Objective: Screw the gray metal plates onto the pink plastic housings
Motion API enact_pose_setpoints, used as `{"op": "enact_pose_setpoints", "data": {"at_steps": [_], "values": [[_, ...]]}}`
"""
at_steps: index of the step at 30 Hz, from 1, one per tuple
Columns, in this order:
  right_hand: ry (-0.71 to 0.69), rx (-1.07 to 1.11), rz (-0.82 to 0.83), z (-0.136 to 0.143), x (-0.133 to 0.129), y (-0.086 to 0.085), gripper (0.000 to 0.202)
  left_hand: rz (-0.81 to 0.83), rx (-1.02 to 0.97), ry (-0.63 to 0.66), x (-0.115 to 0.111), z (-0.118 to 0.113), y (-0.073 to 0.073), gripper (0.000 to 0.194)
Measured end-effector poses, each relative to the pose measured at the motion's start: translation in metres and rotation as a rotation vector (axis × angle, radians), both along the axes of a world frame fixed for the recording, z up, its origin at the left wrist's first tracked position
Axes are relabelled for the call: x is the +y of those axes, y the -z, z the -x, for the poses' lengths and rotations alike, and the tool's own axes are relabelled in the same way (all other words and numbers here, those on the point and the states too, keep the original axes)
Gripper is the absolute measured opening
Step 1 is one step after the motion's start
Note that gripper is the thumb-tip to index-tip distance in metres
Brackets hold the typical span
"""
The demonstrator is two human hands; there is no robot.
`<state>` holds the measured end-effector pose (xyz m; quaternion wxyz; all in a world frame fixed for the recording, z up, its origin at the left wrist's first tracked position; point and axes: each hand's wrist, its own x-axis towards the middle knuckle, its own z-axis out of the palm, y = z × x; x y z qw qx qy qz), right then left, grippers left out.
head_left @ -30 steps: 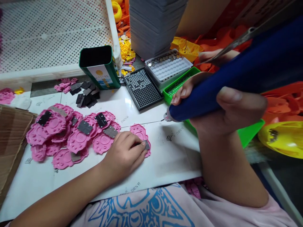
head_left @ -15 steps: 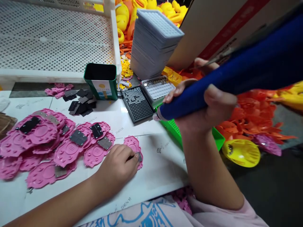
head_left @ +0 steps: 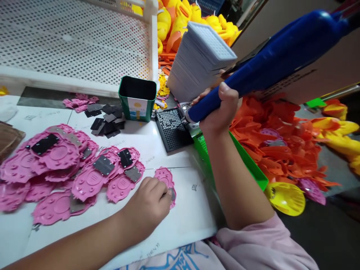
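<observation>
My right hand (head_left: 223,108) is wrapped round a long blue electric screwdriver (head_left: 270,63). Its tip points down and left, over the edge of a black perforated tray (head_left: 176,140) dotted with small shiny screws; whether it touches one I cannot tell. My left hand (head_left: 153,202) rests on the white table with curled fingers, gripping a pink plastic part (head_left: 164,176) with a small grey plate (head_left: 172,194) at its lower end. The fingers hide part of both. A pile of similar pink parts (head_left: 59,153), with dark plates on several, lies left of that hand.
A green tin (head_left: 137,108) stands behind loose black plates (head_left: 107,125). White trays (head_left: 202,56) are stacked behind the black one. A green basket (head_left: 253,168) sits under my right forearm, beside orange parts (head_left: 270,150) and a yellow bowl-shaped piece (head_left: 287,198). A white crate (head_left: 84,41) fills the back left.
My right hand has carried the blue electric screwdriver away from me, bringing its tip to the black tray. My left hand stays on the same pink part. The view has shifted slightly.
</observation>
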<state>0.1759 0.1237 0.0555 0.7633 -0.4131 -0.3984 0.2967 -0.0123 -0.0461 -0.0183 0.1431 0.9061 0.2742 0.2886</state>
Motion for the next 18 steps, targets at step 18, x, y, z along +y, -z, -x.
{"op": "enact_pose_setpoints", "data": {"at_steps": [18], "values": [[-0.006,0.015,-0.01,-0.001,0.005,0.003,0.017,0.054,-0.04,-0.011,0.001,-0.003,-0.002,0.022]]}}
